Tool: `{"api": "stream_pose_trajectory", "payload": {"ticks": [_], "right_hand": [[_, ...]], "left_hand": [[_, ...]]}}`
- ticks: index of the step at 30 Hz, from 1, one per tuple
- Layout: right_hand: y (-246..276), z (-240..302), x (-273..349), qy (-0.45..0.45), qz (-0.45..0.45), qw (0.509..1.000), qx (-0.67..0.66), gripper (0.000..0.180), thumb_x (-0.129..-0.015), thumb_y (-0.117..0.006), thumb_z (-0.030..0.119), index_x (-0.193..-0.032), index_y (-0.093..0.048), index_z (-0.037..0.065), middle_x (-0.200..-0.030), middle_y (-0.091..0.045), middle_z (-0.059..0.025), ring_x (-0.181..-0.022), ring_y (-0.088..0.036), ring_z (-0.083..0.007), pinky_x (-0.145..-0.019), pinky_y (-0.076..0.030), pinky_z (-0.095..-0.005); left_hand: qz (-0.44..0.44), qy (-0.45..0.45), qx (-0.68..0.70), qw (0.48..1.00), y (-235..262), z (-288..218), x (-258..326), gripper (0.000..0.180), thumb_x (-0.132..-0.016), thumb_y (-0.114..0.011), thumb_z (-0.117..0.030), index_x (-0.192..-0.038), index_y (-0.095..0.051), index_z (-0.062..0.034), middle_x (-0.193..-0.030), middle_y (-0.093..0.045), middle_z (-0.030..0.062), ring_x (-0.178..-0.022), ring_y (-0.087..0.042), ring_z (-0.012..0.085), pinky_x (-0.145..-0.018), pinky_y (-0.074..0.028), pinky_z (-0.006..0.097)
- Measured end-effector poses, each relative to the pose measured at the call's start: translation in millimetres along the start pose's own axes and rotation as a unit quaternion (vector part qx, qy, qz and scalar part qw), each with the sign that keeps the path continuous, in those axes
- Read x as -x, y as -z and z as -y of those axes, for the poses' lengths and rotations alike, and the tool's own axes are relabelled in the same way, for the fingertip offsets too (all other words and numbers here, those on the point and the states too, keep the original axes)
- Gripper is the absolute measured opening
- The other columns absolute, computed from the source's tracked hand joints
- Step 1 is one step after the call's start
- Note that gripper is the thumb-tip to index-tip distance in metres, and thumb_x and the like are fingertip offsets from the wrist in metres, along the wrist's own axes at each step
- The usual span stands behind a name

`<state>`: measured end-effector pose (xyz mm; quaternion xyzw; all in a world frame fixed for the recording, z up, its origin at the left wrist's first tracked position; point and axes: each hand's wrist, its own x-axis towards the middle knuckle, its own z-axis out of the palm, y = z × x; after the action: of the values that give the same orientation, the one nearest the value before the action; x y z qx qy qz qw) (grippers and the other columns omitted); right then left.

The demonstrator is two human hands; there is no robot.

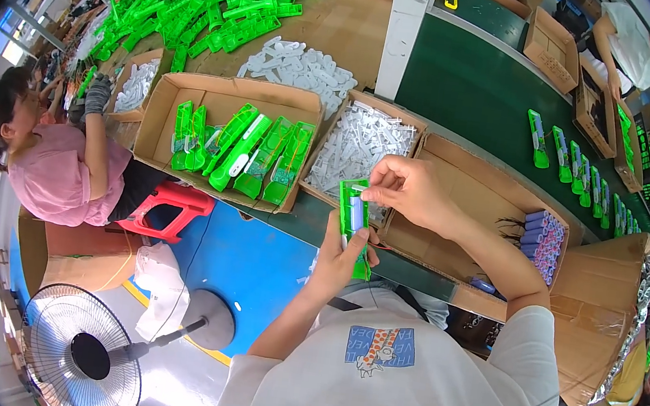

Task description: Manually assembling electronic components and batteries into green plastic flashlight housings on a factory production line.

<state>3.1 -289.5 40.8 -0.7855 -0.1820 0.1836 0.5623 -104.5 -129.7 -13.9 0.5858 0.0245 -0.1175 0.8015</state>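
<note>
My left hand (335,260) is closed around a long green plastic casing (363,269), held upright over the table's near edge. A purple cylindrical battery (356,212) lies inside the casing. My right hand (418,192) is at the casing's upper end, thumb and forefinger pinched together. Something small and pale shows at those fingertips, too small to name. Just beyond my hands stands a cardboard box of small white plastic parts (367,141). To the right, another box holds a stack of purple batteries (543,242) with wires.
At left, a cardboard box (193,85) holds several green casings (243,151). Behind it lie white pieces (300,65) and a large green heap (203,6). A co-worker (61,152) sits at left. More casings (568,161) line the green belt (464,82). A fan (87,354) stands lower left.
</note>
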Motion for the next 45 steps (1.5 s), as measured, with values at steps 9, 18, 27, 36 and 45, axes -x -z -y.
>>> {"api": "stream_pose_trajectory", "payload": {"ticks": [9,18,27,36,45], "right_hand": [[4,-8,2,-0.054,0.006,0.992,-0.116,0.027,-0.076,-0.081,0.014,-0.091,-0.062,0.004,-0.069,-0.062,-0.0001,-0.061,-0.056,-0.0056,-0.055,-0.044,-0.0215],[46,-14,19,0.053,0.002,0.999,0.002,0.016,-0.095,-0.055,0.008,-0.109,-0.061,0.002,-0.103,-0.063,-0.0049,-0.099,-0.058,-0.0136,-0.088,-0.047,-0.0295],[412,-272,-43,-0.023,-0.355,0.830,0.431,0.025,-0.096,-0.053,0.022,-0.109,-0.066,0.005,-0.102,-0.068,-0.0156,-0.098,-0.064,-0.0324,-0.089,-0.048,-0.0396],[91,-12,-24,0.349,-0.136,0.871,0.318,0.022,-0.086,-0.056,0.007,-0.107,-0.062,0.004,-0.110,-0.062,-0.0147,-0.099,-0.060,-0.0334,-0.086,-0.049,-0.0400],[21,22,57,0.008,0.003,0.983,-0.185,0.012,-0.092,-0.060,0.008,-0.085,-0.066,0.001,-0.080,-0.062,-0.0036,-0.076,-0.060,-0.0063,-0.062,-0.047,-0.0208]], "left_hand": [[0.035,-0.019,-0.029,0.999,-2,-4,1,0.033,-0.099,-0.049,-0.019,-0.124,-0.032,-0.0041,-0.087,-0.057,0.0107,-0.062,-0.060,0.0160,-0.055,-0.049,0.028],[0.235,-0.062,0.007,0.970,-3,-28,-13,0.036,-0.100,-0.047,-0.020,-0.130,-0.038,-0.0016,-0.117,-0.053,0.0161,-0.093,-0.061,0.0231,-0.074,-0.052,0.035],[-0.101,-0.129,-0.712,0.683,101,-65,-80,0.036,-0.074,-0.065,-0.003,-0.108,-0.052,-0.0015,-0.096,-0.056,0.0180,-0.089,-0.056,0.0382,-0.075,-0.048,0.046],[-0.055,-0.070,0.048,0.995,30,-83,-54,0.044,-0.092,-0.054,-0.001,-0.131,-0.036,-0.0042,-0.112,-0.058,0.0148,-0.085,-0.065,0.0220,-0.071,-0.054,0.034],[0.042,-0.101,0.023,0.994,-37,-20,-21,0.052,-0.084,-0.049,0.008,-0.130,-0.032,-0.0087,-0.108,-0.050,0.0098,-0.091,-0.056,0.0194,-0.071,-0.050,0.031]]}}
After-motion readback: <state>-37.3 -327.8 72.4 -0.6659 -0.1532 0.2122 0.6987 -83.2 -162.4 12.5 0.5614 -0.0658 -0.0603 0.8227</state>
